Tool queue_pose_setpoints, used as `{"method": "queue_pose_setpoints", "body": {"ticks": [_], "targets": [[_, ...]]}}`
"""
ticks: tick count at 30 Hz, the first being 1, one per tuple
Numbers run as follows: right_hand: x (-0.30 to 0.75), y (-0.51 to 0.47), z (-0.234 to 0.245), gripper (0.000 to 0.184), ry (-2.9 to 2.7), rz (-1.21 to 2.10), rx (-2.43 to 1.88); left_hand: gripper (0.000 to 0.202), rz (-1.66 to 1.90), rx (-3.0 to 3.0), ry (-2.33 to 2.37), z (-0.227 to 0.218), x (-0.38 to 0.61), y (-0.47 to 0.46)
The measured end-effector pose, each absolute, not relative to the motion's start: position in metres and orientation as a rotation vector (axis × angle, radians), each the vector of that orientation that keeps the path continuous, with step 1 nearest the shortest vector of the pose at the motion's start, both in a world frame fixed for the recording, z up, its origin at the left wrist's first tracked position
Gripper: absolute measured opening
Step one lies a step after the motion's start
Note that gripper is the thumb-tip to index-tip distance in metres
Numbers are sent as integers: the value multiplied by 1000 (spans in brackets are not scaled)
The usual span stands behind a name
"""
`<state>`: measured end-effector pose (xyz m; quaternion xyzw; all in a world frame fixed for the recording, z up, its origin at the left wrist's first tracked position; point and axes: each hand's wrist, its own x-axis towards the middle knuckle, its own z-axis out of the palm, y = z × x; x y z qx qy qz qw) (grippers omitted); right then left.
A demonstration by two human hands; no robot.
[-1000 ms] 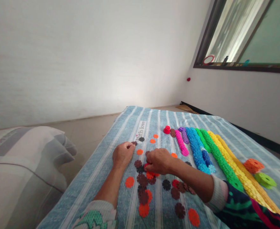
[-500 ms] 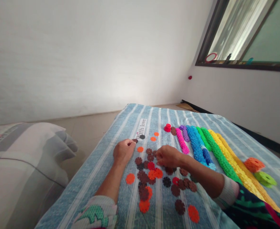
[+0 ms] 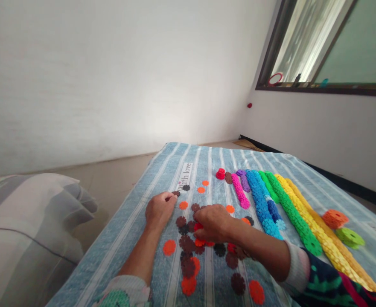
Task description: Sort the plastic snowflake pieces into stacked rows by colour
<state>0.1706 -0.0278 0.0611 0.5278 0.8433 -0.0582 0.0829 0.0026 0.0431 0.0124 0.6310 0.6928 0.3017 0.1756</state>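
Observation:
My left hand (image 3: 160,209) is closed in a pinch on a dark brown flower-shaped disc (image 3: 176,193), just above the striped cloth. My right hand (image 3: 214,222) hovers palm down over a loose scatter of discs, its thumb and forefinger apart. A red disc (image 3: 198,227) shows between those fingers, and a brown disc (image 3: 195,207) lies by the fingertips. Brown, black, orange and red discs are spread around and below the hand, such as an orange disc (image 3: 169,247) and a black disc (image 3: 220,250). Part of the scatter is hidden under my right hand and forearm.
Long rows of stacked discs lie to the right: pink (image 3: 240,191), blue (image 3: 260,204), green (image 3: 295,211) and yellow (image 3: 319,230). An orange stack (image 3: 335,218) and a lime stack (image 3: 350,238) sit beyond. A covered bundle (image 3: 30,230) stands at the left.
My right hand has shifted slightly toward me and spread its fingers over the red disc. My left hand keeps its pinch on the brown disc. The view has turned slightly.

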Motion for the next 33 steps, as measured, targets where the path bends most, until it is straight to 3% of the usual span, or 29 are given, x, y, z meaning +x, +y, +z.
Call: {"method": "queue_pose_setpoints", "body": {"ticks": [5,15,27,33], "targets": [[196,-6,66,31,2563,-234,1726,29,842,1780,1964,14,2,44],[289,100,82,36,2331,-29,2257,30,833,1755,1978,12,2,43],[293,135,72,35,2299,-98,2245,27,828,1739,2006,11,3,42],[292,138,73,44,2269,-127,2178,27,834,1735,1994,9,2,43]]}}
